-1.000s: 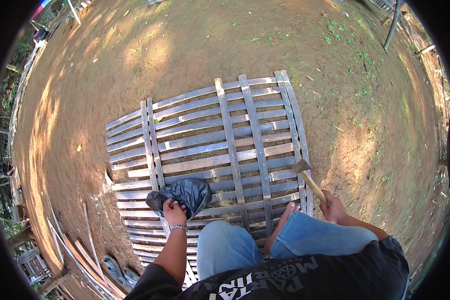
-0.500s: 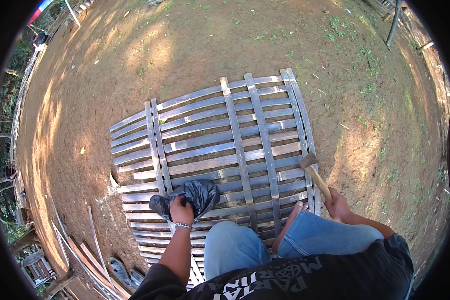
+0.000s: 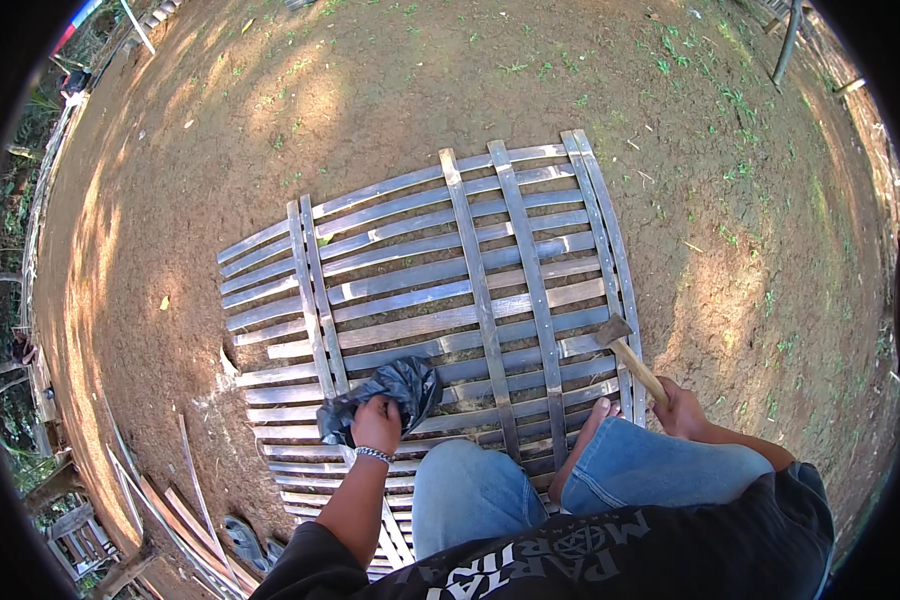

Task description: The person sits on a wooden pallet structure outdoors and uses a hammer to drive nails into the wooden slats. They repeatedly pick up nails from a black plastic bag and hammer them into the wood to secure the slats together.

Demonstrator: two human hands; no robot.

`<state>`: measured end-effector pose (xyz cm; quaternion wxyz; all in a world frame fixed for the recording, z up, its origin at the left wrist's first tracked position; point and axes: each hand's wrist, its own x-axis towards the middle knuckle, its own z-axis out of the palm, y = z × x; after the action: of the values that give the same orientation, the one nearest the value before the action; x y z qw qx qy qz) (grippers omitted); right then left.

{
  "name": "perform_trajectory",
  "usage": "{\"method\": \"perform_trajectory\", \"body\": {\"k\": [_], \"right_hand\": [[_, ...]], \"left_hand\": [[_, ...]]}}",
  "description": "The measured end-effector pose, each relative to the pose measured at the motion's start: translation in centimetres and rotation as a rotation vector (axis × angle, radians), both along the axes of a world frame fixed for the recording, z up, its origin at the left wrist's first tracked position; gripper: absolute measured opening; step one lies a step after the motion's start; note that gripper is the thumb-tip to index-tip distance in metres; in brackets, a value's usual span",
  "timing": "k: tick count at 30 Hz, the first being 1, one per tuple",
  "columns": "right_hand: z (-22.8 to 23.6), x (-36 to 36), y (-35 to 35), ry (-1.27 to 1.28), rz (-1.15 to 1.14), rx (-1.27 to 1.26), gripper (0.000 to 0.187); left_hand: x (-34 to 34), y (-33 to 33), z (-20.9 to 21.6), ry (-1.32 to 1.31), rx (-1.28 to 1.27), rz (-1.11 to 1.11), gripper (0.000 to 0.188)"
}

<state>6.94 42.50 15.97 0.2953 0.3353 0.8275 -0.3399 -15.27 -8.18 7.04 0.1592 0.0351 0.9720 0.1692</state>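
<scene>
Earth (image 3: 370, 110) is underlying the panel (image 3: 478, 300); toward its left edge my left hand (image 3: 376, 427), closure unclear, is probably searching the bag (image 3: 412, 384), needing fingertip feel next; my right hand (image 3: 680, 410) is clenching the hammer (image 3: 637, 368).

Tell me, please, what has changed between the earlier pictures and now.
The left hand has shifted slightly right, drawing in the left side of the black plastic bag. Nothing was newly gripped or released: the right hand still holds the wooden-handled tool by the slatted panel, which lies as before.
</scene>
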Motion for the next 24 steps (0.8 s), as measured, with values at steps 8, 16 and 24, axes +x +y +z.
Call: {"method": "perform_trajectory", "body": {"k": [8, 16, 24], "right_hand": [[0.8, -0.6, -0.5, 0.017, -0.024, 0.008, 0.046], [-0.1, 0.2, -0.4, 0.038, -0.054, -0.017, 0.045], [-0.7, 1.2, -0.1, 0.050, -0.090, -0.034, 0.047]], "left_hand": [[-1.2, 0.2, 0.4, -0.052, -0.184, -0.061, 0.013], [-0.9, 0.0, 1.8, -0.003, 0.028, 0.064, 0.009], [-0.7, -1.3, 2.7, 0.034, 0.350, 0.206, 0.009]]}}
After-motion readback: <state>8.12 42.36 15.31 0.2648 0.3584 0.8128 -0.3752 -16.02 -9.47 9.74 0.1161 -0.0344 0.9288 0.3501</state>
